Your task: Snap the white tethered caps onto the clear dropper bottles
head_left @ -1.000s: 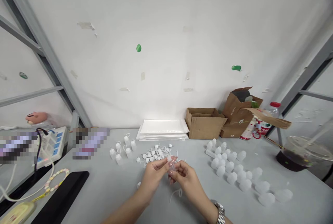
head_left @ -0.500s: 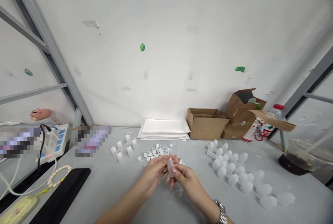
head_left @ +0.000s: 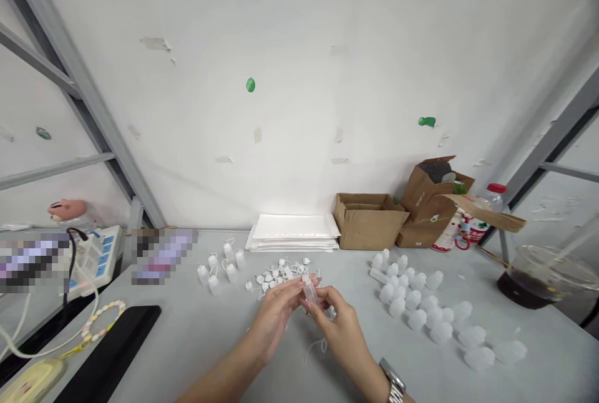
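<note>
A small translucent plastic squeeze bottle (head_left: 311, 293) is between my hands, its narrow neck pointing up and slightly left. My left hand (head_left: 275, 310) pinches it near the neck with thumb and fingertips. Lower down, the thumb and fingers of my right hand (head_left: 336, 320) grip the bottle's body. Just behind the hands lies a heap of white caps (head_left: 276, 273) with thin loop straps. One loose strap ring (head_left: 322, 345) is on the table below my right hand. Whether a cap sits on the held bottle's tip is too small to tell.
Several bottles with looped caps (head_left: 214, 284) stand at the left. Many uncapped bottles (head_left: 440, 332) spread over the right side. Behind are white envelopes (head_left: 296, 226), a cardboard box (head_left: 369, 228) and a paper bag (head_left: 423, 222). A drink cup (head_left: 526, 287) stands far right; a black pad (head_left: 116, 353) lies left.
The bottle has tilted further, its neck leaning left. My right hand's fingers have curled closer around its lower body. The whole view has shifted slightly.
</note>
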A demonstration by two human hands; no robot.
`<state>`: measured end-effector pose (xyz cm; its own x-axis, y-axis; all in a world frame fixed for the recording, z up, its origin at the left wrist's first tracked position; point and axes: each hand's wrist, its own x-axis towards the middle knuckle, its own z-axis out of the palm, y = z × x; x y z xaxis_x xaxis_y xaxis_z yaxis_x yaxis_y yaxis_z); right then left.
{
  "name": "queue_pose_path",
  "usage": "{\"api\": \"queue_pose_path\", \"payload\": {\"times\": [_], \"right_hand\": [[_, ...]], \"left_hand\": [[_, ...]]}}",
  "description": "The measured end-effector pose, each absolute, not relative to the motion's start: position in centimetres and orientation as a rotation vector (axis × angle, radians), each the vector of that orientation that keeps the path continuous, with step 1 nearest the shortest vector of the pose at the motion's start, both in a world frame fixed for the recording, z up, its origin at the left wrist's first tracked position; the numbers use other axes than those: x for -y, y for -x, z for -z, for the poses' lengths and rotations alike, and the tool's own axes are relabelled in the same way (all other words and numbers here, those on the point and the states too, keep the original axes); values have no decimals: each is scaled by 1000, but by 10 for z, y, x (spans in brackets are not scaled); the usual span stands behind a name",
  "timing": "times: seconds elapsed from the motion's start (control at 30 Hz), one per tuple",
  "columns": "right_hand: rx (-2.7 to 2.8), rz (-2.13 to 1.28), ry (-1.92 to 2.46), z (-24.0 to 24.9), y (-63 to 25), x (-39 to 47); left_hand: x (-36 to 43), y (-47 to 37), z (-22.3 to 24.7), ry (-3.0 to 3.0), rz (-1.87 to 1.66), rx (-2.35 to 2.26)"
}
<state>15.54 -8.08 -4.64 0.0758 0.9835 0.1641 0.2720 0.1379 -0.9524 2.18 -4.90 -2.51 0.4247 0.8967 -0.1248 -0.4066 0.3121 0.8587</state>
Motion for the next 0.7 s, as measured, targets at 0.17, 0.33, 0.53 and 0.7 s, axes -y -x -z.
{"api": "queue_pose_path", "payload": {"times": [0.17,0.33,0.53,0.7], "right_hand": [[1480,-692,1412,54,-156,83],[1477,-743,1386,52,-156,81],[1427,-878,1312,46,-155,80],[1357,-958,1274,46,-155,80]], "left_hand": [[47,-22,31,-780,-919,-659],[44,-21,38,-616,-866,-629],[43,-21,38,-518,-826,-605],[41,-22,38,-501,-805,-598]]}}
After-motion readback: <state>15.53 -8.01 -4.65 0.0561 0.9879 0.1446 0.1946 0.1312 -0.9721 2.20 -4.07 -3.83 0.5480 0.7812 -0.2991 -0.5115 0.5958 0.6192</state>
